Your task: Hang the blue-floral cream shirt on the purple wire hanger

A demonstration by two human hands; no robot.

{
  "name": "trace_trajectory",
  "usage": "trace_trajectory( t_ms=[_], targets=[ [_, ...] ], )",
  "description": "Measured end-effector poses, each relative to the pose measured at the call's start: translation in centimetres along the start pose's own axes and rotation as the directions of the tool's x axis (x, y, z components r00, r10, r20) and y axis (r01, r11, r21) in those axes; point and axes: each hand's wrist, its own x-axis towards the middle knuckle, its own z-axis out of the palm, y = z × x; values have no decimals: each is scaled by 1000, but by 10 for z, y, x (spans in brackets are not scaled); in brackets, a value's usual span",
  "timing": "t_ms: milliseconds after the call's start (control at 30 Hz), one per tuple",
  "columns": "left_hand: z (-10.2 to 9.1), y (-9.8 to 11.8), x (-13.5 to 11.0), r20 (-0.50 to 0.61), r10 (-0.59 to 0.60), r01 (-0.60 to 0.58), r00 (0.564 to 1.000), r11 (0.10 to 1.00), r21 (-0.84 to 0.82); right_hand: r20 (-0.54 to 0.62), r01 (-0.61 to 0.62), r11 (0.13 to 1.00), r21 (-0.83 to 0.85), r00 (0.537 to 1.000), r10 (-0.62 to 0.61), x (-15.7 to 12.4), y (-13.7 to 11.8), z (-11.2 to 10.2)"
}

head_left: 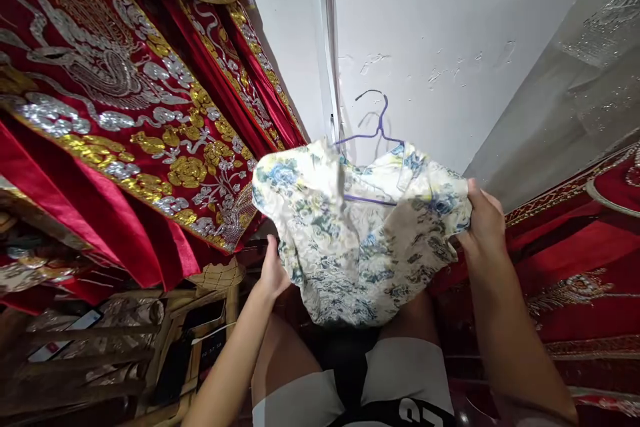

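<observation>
A white garment with a blue, green and yellow floral print (360,233) hangs on a purple wire hanger (373,133) in front of a white wall. My left hand (274,270) grips the garment's lower left side, fingers closed on the cloth. My right hand (484,220) pinches the garment's right shoulder edge, fingers closed on the fabric. The hanger's hook stands up above the collar, and I cannot tell what it hangs from. The lower hem bunches above my knees.
Red satin robes with gold and silver embroidery (125,120) hang at the left. More red embroidered cloth (575,260) lies at the right. A wooden rack with dark items (150,347) sits lower left. The white wall (440,27) is straight ahead.
</observation>
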Motion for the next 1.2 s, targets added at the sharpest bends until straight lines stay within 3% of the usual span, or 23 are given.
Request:
trace_trajectory(
  t_ms=[33,100,200,267,333,400,467,533,567,633,667,733,800,900,1200],
  targets=[
    [-3,-7,-7,-43,-134,121,990,967,-225,-4,16,1000,-19,1000,-16,1,0,7],
    [-7,-21,-19,-19,-389,320,921,782,-535,24,29,997,-73,999,-28,-5,3,22],
    [-3,-34,-37,-12,-558,438,830,665,-604,132,10,991,-132,991,8,-22,14,36],
    [6,-41,-51,-52,-592,448,804,661,-602,154,-5,990,-139,988,26,-33,24,33],
    [17,-47,-65,-58,-595,452,802,667,-592,106,16,992,-124,994,-2,-42,37,20],
    [27,-50,-78,-44,-592,462,805,671,-580,-27,76,990,-116,996,-79,-52,53,1],
    [36,-49,-87,-29,-598,476,801,665,-575,-204,114,981,-160,968,-146,-66,73,-19],
    [42,-46,-91,-18,-610,490,793,655,-575,-303,52,970,-238,945,-125,-86,95,-31],
    [45,-44,-91,-12,-612,496,791,652,-573,-295,-13,964,-266,953,-69,-98,105,-32],
    [49,-40,-89,1,-613,506,790,651,-566,-82,-164,944,-288,986,146,-123,123,-25],
    [51,-38,-87,2,-612,506,791,653,-564,94,-220,924,-313,961,260,-134,129,-17],
    [53,-34,-85,-3,-610,503,792,656,-562,422,-258,892,-372,808,410,-154,136,3],
    [54,-32,-85,-12,-616,504,788,656,-562,579,-228,887,-402,687,439,-167,137,21],
    [53,-29,-88,-26,-630,513,776,655,-554,618,-205,894,-399,660,427,-174,138,33],
    [62,-25,-92,-5,-638,536,770,652,-537,591,-268,864,-427,640,491,-172,146,26]
  ],
)
